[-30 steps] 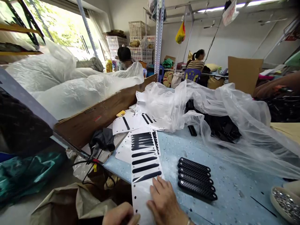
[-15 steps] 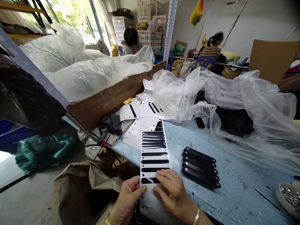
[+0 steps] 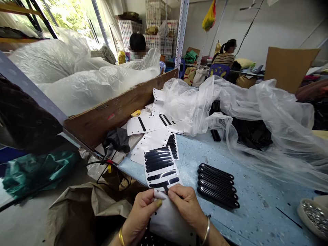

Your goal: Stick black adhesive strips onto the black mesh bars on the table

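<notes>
A white backing sheet (image 3: 161, 175) carries several glossy black strips, and its near end is bent over toward me. My left hand (image 3: 142, 209) pinches the sheet's left edge between thumb and fingers. At the fold, my right hand (image 3: 186, 204) is closed on the end of a black strip (image 3: 165, 188), which stands partly up off the sheet. The fingertips hide the rest of that strip. To the right, several black textured straps (image 3: 217, 186) with a metal eyelet at the ends lie side by side on the speckled blue table (image 3: 258, 191).
Clear plastic sheeting (image 3: 200, 106) covers black pieces at the back right. More white sheets (image 3: 151, 141) lie beyond my hands. A bowl of small metal parts (image 3: 314, 215) stands at the right edge. A wooden board (image 3: 115, 109) borders the left. Two people sit farther back.
The near part of the sheet has been bent over, and my right hand has gone from lying on the strips to pinching one by its end. The view has shifted slightly.
</notes>
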A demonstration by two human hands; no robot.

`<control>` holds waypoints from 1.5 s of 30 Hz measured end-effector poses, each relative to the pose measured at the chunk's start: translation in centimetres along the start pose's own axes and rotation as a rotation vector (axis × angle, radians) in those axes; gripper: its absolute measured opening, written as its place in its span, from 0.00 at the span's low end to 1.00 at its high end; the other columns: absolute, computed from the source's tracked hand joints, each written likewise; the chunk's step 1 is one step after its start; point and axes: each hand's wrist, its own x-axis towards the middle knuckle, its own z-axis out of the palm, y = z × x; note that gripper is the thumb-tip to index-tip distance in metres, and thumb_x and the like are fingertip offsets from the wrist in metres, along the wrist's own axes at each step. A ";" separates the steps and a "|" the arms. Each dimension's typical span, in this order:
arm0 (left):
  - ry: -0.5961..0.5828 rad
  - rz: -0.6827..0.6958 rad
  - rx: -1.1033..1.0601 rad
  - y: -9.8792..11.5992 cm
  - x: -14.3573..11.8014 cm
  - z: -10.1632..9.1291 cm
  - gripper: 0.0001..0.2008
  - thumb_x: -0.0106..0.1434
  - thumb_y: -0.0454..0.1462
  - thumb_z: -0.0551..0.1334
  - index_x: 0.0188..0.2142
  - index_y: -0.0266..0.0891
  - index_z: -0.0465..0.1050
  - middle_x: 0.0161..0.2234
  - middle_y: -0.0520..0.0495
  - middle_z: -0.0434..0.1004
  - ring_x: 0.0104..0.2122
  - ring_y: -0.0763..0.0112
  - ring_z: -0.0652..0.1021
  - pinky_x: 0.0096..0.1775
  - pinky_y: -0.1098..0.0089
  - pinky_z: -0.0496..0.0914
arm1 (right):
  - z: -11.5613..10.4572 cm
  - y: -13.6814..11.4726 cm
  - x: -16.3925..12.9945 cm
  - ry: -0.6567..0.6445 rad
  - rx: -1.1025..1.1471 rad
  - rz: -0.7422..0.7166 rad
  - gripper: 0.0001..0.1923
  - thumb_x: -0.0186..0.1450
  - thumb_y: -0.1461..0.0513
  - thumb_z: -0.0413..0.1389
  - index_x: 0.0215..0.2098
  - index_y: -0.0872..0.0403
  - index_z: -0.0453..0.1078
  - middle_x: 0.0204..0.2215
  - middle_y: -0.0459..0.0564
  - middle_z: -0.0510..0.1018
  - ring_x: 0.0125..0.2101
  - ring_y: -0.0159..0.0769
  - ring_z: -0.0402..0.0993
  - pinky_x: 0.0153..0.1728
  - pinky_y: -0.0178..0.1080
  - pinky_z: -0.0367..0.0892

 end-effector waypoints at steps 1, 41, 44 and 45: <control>-0.003 -0.028 -0.051 0.0 0.0 0.0 0.14 0.53 0.39 0.70 0.37 0.33 0.80 0.28 0.45 0.78 0.28 0.70 0.74 0.32 0.74 0.66 | -0.1 -0.2 0.2 0.044 0.041 0.041 0.16 0.65 0.56 0.54 0.26 0.56 0.77 0.24 0.49 0.77 0.27 0.34 0.71 0.30 0.34 0.64; 0.030 0.323 0.720 -2.3 6.1 7.9 0.15 0.55 0.45 0.65 0.38 0.38 0.74 0.25 0.48 0.77 0.22 0.68 0.77 0.26 0.71 0.72 | -14.4 0.5 -11.4 0.482 -0.603 -0.316 0.09 0.65 0.67 0.56 0.43 0.54 0.75 0.30 0.51 0.77 0.30 0.35 0.74 0.29 0.36 0.72; 0.016 0.568 0.962 -2.4 7.3 7.8 0.09 0.57 0.41 0.64 0.36 0.40 0.75 0.28 0.48 0.79 0.24 0.70 0.76 0.29 0.71 0.72 | -16.4 1.4 -11.0 0.554 -0.524 -0.230 0.07 0.64 0.64 0.58 0.40 0.53 0.77 0.33 0.52 0.78 0.33 0.36 0.76 0.34 0.36 0.74; -0.002 0.620 1.003 -2.5 7.7 7.9 0.09 0.57 0.40 0.63 0.37 0.40 0.75 0.29 0.48 0.79 0.24 0.70 0.76 0.28 0.72 0.72 | -16.7 1.8 -10.7 0.572 -0.518 -0.213 0.07 0.64 0.63 0.59 0.39 0.53 0.77 0.33 0.52 0.79 0.34 0.36 0.77 0.35 0.36 0.75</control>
